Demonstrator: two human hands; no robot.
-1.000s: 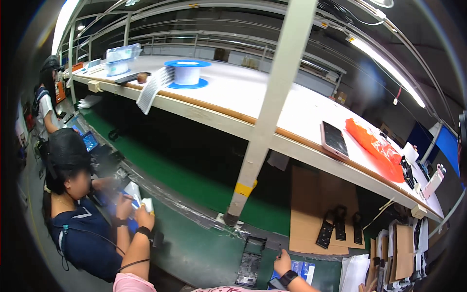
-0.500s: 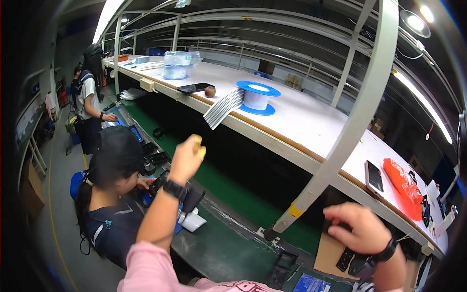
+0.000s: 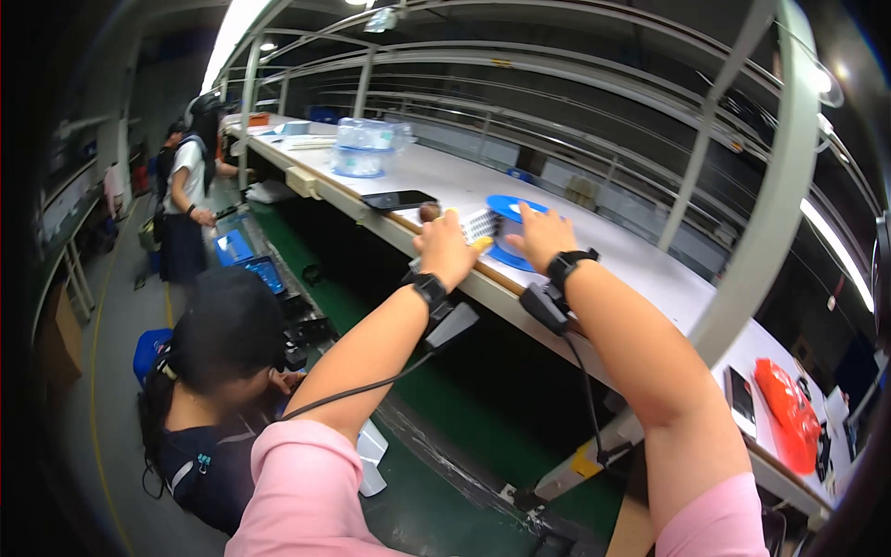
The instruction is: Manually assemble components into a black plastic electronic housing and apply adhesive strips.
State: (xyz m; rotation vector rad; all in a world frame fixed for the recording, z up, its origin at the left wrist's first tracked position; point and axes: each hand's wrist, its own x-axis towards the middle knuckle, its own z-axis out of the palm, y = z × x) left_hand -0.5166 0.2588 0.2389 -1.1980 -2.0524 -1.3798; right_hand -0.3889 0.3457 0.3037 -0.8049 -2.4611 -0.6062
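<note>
Left hand [image 3: 445,249]: fingers curled closed around a small yellow piece [image 3: 483,244] at the front edge of the pale, smooth desk [image 3: 640,269]. Right hand [image 3: 541,235]: fingers spread open, resting flat on the blue round reel [image 3: 509,206] with its white ribbed strip [image 3: 479,223].

A long white shelf [image 3: 640,269] on a curved metal-tube frame [image 3: 770,213] runs above a green conveyor [image 3: 464,418] (strip lights [image 3: 232,28] glow overhead), beside a grey floor [image 3: 111,371].
</note>
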